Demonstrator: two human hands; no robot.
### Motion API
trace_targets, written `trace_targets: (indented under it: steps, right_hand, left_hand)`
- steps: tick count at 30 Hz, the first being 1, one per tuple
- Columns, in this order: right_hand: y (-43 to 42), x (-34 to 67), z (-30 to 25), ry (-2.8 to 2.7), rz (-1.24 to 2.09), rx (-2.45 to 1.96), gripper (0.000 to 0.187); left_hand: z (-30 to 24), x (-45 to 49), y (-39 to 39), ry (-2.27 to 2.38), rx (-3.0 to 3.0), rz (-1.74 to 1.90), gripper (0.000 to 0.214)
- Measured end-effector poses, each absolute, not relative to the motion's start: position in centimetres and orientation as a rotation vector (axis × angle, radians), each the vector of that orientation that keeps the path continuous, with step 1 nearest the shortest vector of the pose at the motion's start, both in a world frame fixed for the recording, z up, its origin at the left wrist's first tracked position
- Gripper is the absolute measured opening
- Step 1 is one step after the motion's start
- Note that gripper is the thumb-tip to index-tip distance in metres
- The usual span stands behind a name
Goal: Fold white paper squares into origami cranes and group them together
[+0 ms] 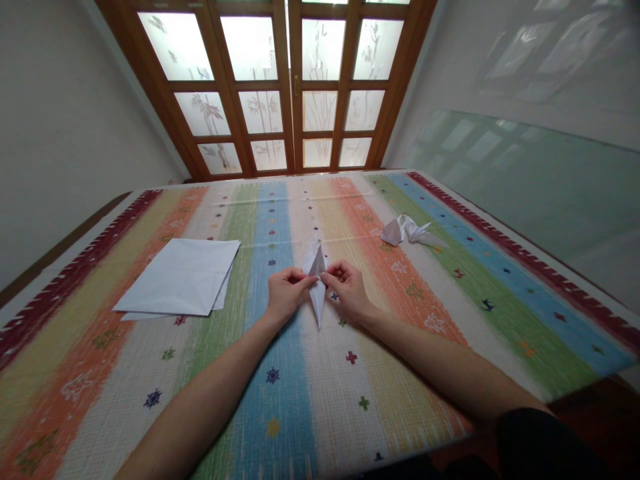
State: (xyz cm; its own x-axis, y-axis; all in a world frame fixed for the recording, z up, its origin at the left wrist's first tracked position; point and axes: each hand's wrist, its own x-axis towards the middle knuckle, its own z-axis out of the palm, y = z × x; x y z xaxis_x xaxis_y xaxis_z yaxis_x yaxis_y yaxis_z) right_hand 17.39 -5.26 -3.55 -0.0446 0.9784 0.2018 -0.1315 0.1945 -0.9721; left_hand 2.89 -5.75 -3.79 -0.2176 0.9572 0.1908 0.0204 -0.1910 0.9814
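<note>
Between my two hands is a folded white paper (pixel 317 303), a narrow pointed diamond shape with one tip toward me and the other pointing away. My left hand (pixel 289 291) pinches its left edge near the middle, thumb on top. On the opposite edge my right hand (pixel 349 288) has its thumb and forefinger closed on the paper at about the same height. The paper is held just over or on the striped cloth; the exact gap cannot be seen. Parts of the paper's sides are hidden under my fingers.
A stack of white paper sheets (pixel 180 277) lies to the left. Toward the back right sit folded white paper pieces (pixel 407 230), seemingly origami. A striped tablecloth (pixel 273 427) covers the table. Beyond it stand wooden doors with frosted panes (pixel 320 110); a glass panel (pixel 530 180) leans at right.
</note>
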Motion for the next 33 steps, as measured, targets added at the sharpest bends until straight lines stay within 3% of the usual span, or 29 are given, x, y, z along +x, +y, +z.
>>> trace_targets:
  steps: [10, 16, 23, 27, 30, 33]
  right_hand:
    - [-5.3, 17.3, -3.5, -1.245, 1.197, -0.96, 0.026]
    - [-5.5, 17.2, -3.6, -1.159, 1.3, -0.901, 0.037]
    - [-5.0, 17.3, -4.1, -1.16, 1.344, -0.916, 0.043]
    - [-5.2, 17.4, -4.3, -1.275, 1.181, -0.919, 0.034]
    - [-5.8, 17.4, -4.1, -1.496, 0.974, -0.867, 0.021]
    - [-6.1, 17.6, -3.8, -1.706, 0.817, -0.789, 0.021]
  left_hand:
    - [-3.4, 3.3, -6.1, 1.266, 1.206, 1.496, 0.031]
    - [-3.6, 3.5, -6.0, 1.169, 1.142, 1.546, 0.039]
    - [-4.1, 3.3, -6.3, 1.326, 1.374, 1.569, 0.025]
    - [-3.9, 3.5, -6.9, 1.366, 1.655, 1.587, 0.013]
    - [-3.8, 3.7, -7.1, 1.251, 1.643, 1.529, 0.02]
    - [-4.0, 3.7, -6.9, 1.203, 1.47, 1.528, 0.025]
